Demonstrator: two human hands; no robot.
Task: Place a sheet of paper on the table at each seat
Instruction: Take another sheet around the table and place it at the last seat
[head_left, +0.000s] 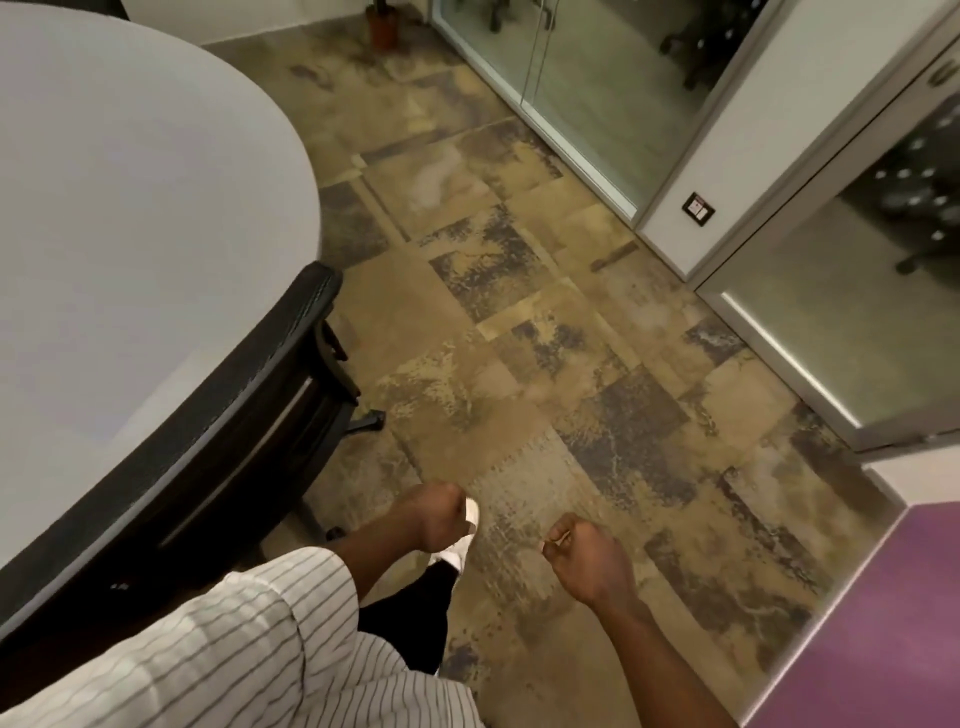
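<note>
The rounded end of a pale grey table (130, 197) fills the upper left; no sheet of paper shows on the part in view. A black mesh office chair (208, 431) is tucked against the table's edge. My left hand (434, 517) hangs over the floor just right of the chair, fingers curled into a fist with nothing in it. My right hand (589, 558) is level with it a little further right, also closed and holding nothing. A white shoe (460, 545) shows under my left hand.
Patterned tan and grey carpet tiles (519, 338) run ahead between the table and a glass partition (582, 83). A glass door (852, 312) stands at the right. A potted plant (383, 26) sits far ahead. A purple surface (883, 623) lies at lower right.
</note>
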